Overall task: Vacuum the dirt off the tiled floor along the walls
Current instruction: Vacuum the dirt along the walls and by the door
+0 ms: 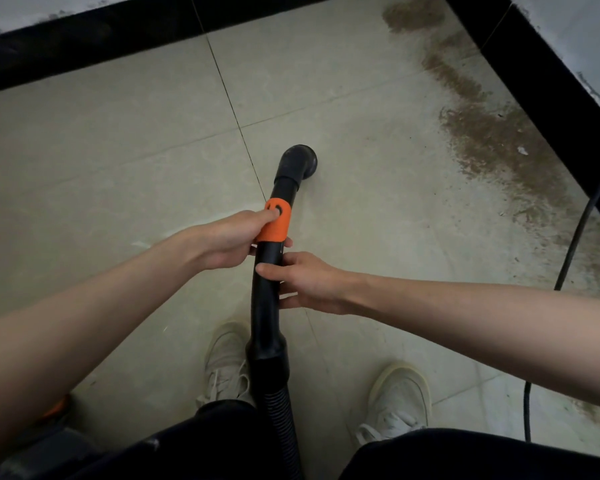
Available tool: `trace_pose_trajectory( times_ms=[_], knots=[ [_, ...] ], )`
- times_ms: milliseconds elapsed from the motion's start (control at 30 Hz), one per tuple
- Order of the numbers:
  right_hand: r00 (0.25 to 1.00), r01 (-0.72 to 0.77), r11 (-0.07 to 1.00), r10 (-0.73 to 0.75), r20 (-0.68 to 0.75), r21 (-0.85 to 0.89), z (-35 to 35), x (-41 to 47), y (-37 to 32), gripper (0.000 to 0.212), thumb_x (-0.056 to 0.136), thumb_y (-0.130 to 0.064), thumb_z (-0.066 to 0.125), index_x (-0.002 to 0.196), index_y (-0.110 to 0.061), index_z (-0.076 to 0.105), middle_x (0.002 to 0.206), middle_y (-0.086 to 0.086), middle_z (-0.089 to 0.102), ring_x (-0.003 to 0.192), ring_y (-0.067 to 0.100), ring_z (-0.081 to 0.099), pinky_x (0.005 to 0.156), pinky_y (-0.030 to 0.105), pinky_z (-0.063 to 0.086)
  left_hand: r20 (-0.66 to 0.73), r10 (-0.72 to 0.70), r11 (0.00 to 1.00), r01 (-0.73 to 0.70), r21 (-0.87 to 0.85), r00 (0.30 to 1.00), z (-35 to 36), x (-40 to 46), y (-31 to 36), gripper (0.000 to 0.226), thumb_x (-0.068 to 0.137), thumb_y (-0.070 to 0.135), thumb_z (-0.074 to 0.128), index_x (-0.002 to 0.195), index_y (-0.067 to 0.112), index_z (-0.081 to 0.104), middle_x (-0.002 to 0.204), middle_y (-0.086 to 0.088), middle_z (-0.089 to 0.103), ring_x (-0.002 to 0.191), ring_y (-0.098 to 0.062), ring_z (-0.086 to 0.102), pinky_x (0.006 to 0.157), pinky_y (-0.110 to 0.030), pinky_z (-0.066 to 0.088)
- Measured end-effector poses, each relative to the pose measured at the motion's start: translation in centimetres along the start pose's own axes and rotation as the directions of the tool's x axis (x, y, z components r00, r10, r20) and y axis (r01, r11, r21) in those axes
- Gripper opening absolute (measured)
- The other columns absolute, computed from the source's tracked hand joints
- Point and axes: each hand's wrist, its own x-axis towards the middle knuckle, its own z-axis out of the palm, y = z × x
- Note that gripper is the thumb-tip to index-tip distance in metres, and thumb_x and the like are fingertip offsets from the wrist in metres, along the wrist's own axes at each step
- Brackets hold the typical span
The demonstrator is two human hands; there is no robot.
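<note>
A black vacuum wand (269, 299) with an orange collar (275, 223) points away from me, and its round black nozzle (298, 161) rests on the pale tiled floor (125, 140). My left hand (229, 242) grips the wand at the orange collar, thumb on top. My right hand (303, 284) holds the black tube just below it. A wide band of brown dirt (492, 133) runs along the right wall's black skirting (548, 84), well right of the nozzle. A ribbed hose (281, 420) leads back between my feet.
Black skirting (94, 39) lines the far wall too, meeting the right one in a corner at top right. A black power cable (575, 244) trails over the floor by the right wall. My two white shoes (227, 365) stand near the hose. The vacuum body (45, 438) sits at lower left.
</note>
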Motion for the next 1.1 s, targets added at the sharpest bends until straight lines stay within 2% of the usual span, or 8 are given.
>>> trace_pose_trajectory(
  times_ms=[133, 267, 367, 467, 600, 800, 967, 1100],
  knots=[
    [1.000, -0.009, 0.998, 0.008, -0.008, -0.070, -0.1, 0.4, -0.9, 0.009, 0.099, -0.017, 0.055, 0.104, -0.010, 0.055, 0.090, 0.001, 0.062, 0.077, 0.011, 0.063, 0.067, 0.023, 0.054, -0.034, 0.021, 0.991, -0.025, -0.134, 0.999, -0.2, 0.3, 0.7, 0.031, 0.102, 0.029, 0.036, 0.121, 0.006, 0.045, 0.099, -0.012, 0.063, 0.085, -0.018, 0.060, 0.074, -0.026, 0.049],
    [0.998, -0.052, 0.995, 0.055, 0.033, -0.089, -0.4, 0.2, -1.1, 0.005, 0.098, -0.016, 0.058, 0.098, -0.012, 0.056, 0.092, 0.002, 0.065, 0.076, 0.012, 0.066, 0.070, 0.025, 0.056, -0.046, 0.055, 0.996, -0.058, -0.063, 0.997, -0.6, 0.7, 0.6, 0.034, 0.100, 0.029, 0.042, 0.116, 0.000, 0.050, 0.108, -0.015, 0.055, 0.096, -0.021, 0.054, 0.085, -0.029, 0.049],
    [0.986, -0.132, 0.986, 0.141, 0.086, -0.107, 0.0, -0.2, 0.1, 0.003, 0.097, -0.013, 0.058, 0.097, -0.011, 0.056, 0.093, 0.004, 0.065, 0.077, 0.016, 0.066, 0.080, 0.031, 0.056, 0.060, -0.034, 0.998, 0.037, -0.045, 0.998, -1.2, 0.0, -0.6, 0.029, 0.099, 0.026, 0.045, 0.109, 0.001, 0.055, 0.107, -0.017, 0.059, 0.097, -0.024, 0.058, 0.088, -0.033, 0.048],
    [0.959, -0.221, 0.957, 0.248, 0.135, -0.187, 0.3, -0.7, 1.7, 0.010, 0.097, -0.013, 0.057, 0.106, -0.007, 0.055, 0.108, 0.012, 0.063, 0.091, 0.025, 0.064, 0.098, 0.041, 0.051, 0.117, -0.146, 0.989, 0.149, -0.012, 0.982, -1.1, -0.6, -2.3, 0.025, 0.098, 0.023, 0.045, 0.102, 0.001, 0.056, 0.101, -0.017, 0.061, 0.094, -0.026, 0.059, 0.088, -0.035, 0.048],
    [0.938, -0.265, 0.938, 0.305, 0.165, -0.225, -0.1, -1.1, 1.9, 0.018, 0.098, -0.011, 0.055, 0.114, -0.003, 0.053, 0.120, 0.020, 0.062, 0.102, 0.028, 0.061, 0.099, 0.040, 0.050, 0.120, -0.177, 0.984, 0.177, 0.003, 0.977, -0.5, -0.7, -2.9, 0.022, 0.099, 0.020, 0.044, 0.097, 0.002, 0.056, 0.092, -0.012, 0.062, 0.085, -0.022, 0.061, 0.077, -0.030, 0.050],
    [0.964, -0.237, 0.953, 0.254, 0.074, -0.188, -1.6, -1.2, 1.6, 0.012, 0.098, -0.012, 0.055, 0.109, -0.006, 0.054, 0.109, 0.014, 0.063, 0.096, 0.025, 0.062, 0.094, 0.038, 0.051, 0.098, -0.107, 0.991, 0.099, 0.085, 0.989, 1.5, 0.9, -1.4, 0.024, 0.102, 0.019, 0.038, 0.109, 0.000, 0.050, 0.098, -0.012, 0.059, 0.087, -0.020, 0.059, 0.080, -0.030, 0.049],
    [0.983, -0.181, 0.975, 0.176, -0.047, -0.130, -3.6, -1.4, 0.6, 0.017, 0.098, -0.014, 0.057, 0.113, -0.006, 0.053, 0.101, 0.009, 0.064, 0.097, 0.026, 0.063, 0.095, 0.039, 0.052, 0.050, -0.026, 0.988, 0.018, 0.152, 0.998, 3.7, 3.2, 0.8, 0.024, 0.103, 0.023, 0.035, 0.103, 0.005, 0.051, 0.092, -0.006, 0.056, 0.087, -0.018, 0.056, 0.085, -0.031, 0.047],
    [0.986, -0.099, 0.993, 0.090, -0.137, -0.059, -4.9, -1.3, -0.6, 0.017, 0.099, -0.016, 0.056, 0.112, -0.006, 0.053, 0.100, 0.008, 0.063, 0.091, 0.024, 0.063, 0.085, 0.034, 0.054, -0.033, 0.070, 0.983, -0.063, 0.174, 0.997, 5.0, 5.0, 2.8, 0.030, 0.103, 0.027, 0.035, 0.105, 0.002, 0.052, 0.097, -0.011, 0.055, 0.083, -0.019, 0.054, 0.076, -0.028, 0.048]
  ],
)
